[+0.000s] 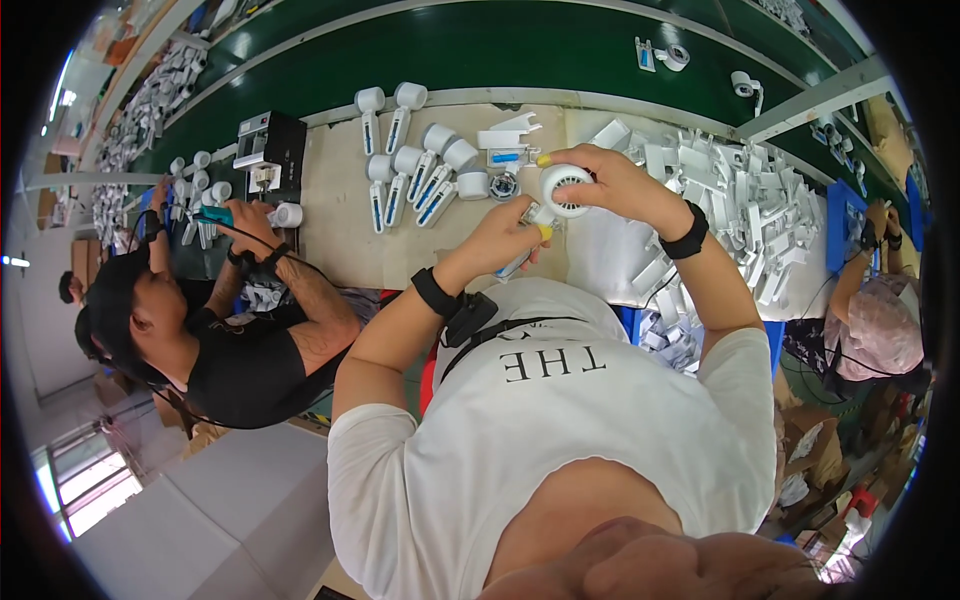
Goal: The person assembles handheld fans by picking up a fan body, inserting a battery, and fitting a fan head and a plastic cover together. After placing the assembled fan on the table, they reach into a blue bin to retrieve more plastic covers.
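A black boxy machine with a silver front (290, 150) stands at the left end of the tan-covered bench (335, 195). Beyond the bench's far edge runs a long, dark green conveyor surface (450, 55), with a pale metal frame post (812, 100) at the right. To the left, a co-worker in a black cap and black shirt (255, 375) holds a teal-handled tool (214, 215). At far right sits another co-worker in a pale pink top (880, 330). A bright paned window (95, 490) shows lower left, brown cardboard boxes (808, 430) lower right.

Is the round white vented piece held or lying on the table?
Held: the right hand is closed around the vented piece.
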Action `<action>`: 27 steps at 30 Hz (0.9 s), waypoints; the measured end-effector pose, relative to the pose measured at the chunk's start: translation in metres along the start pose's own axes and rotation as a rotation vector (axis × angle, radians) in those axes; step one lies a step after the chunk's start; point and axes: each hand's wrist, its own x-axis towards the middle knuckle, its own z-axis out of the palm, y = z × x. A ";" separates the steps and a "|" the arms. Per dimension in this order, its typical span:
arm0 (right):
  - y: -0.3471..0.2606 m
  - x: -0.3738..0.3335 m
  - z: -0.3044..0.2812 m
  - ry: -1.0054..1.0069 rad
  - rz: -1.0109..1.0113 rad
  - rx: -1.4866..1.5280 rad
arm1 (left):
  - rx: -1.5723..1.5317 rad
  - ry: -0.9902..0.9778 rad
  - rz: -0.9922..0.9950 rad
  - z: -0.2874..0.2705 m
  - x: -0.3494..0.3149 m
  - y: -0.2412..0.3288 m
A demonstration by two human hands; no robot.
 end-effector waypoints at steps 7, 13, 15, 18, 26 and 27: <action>0.036 -0.005 0.030 0.092 0.061 0.467 | -0.176 -0.124 -0.019 -0.001 -0.003 -0.017; 0.121 -0.040 0.065 0.330 0.136 0.205 | -0.246 0.128 0.152 -0.020 -0.004 -0.034; 0.150 -0.061 0.047 0.590 0.095 -0.522 | -0.237 0.258 0.183 -0.030 -0.008 -0.029; 0.165 -0.082 0.017 0.823 0.572 -0.411 | -0.294 0.404 0.092 -0.032 -0.010 -0.024; 0.183 -0.070 0.002 0.531 0.887 -0.649 | -0.733 0.250 0.250 0.008 0.021 -0.016; 0.185 -0.070 0.000 0.506 0.914 -0.633 | -0.734 0.229 0.248 0.010 0.021 -0.015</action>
